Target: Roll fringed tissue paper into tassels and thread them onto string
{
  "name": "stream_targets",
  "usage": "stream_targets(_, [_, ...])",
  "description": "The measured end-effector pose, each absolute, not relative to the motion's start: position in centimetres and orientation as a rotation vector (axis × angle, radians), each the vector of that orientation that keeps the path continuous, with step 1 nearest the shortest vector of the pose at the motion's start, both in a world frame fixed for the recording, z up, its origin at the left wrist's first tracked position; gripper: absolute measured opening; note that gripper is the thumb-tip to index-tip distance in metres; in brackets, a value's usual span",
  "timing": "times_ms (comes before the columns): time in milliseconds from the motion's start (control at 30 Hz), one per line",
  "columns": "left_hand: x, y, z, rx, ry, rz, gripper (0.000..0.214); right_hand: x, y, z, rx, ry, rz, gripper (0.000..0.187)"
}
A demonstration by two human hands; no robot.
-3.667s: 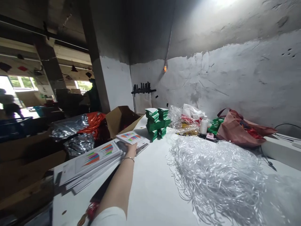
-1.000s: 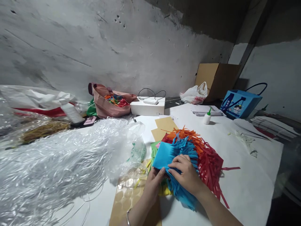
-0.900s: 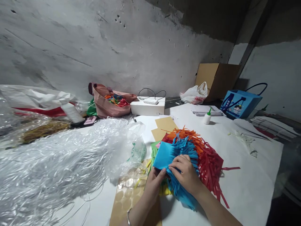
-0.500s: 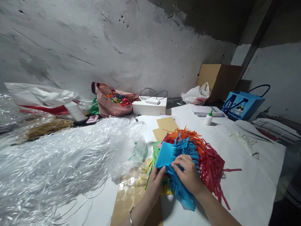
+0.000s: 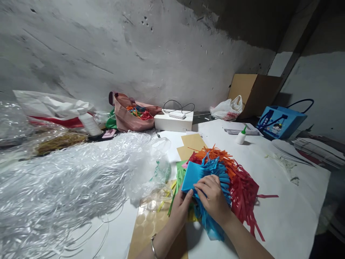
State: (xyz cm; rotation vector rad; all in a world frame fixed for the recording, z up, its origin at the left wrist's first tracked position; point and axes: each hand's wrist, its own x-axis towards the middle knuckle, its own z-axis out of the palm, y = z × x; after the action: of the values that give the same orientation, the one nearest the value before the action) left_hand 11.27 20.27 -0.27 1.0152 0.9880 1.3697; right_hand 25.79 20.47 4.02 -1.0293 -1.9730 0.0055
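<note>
Where gray walls (image 5: 107,54) back the white counter (image 5: 285,212), I see fringed blue paper (image 5: 192,174). Left fingers (image 5: 189,194) and right fingers (image 5: 207,182) clamp it.

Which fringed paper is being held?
The blue fringed paper, with the left hand and right hand on it; red fringes and orange fringes lie unheld.

blue fringed paper (image 5: 191,173) | orange fringe (image 5: 216,154) | red fringe (image 5: 244,185) | sheet (image 5: 147,225): tan, circle-patterned | strand heap (image 5: 70,180): silvery white

White bag (image 5: 228,108): red capitals, looks like "MIN", rest creased. Blue bag (image 5: 284,120): white Chinese characters, too small. Box (image 5: 171,124) label: illegible.
</note>
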Motion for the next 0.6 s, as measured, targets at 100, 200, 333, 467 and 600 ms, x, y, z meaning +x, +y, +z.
stream_targets(100, [11.37, 20.28, -0.3, 1.039, 0.984, 1.366, 0.039, 25.76, 20.74, 3.98, -1.025, -1.962, -0.024, 0.016])
stream_targets(200, [11.4, 20.28, -0.26, 1.056, 0.982, 1.374, 0.039, 25.75, 20.8, 4.06, -1.013, -1.964, -0.025, 0.016])
stream_targets(333, [11.39, 20.29, -0.23, 1.065, 0.976, 1.37, 0.039, 25.73, 20.76, 4.18, -0.992, -1.957, -0.006, 0.015])
stream_targets(467, [11.35, 20.3, -0.26, 1.074, 0.97, 1.369, 0.038, 25.8, 20.81, 4.22, -0.988, -1.947, 0.029, 0.015])
stream_targets(600, [11.25, 20.16, -0.13, 1.089, 0.974, 1.362, 0.036, 25.87, 20.89, 4.26, -0.991, -1.935, 0.084, 0.015])
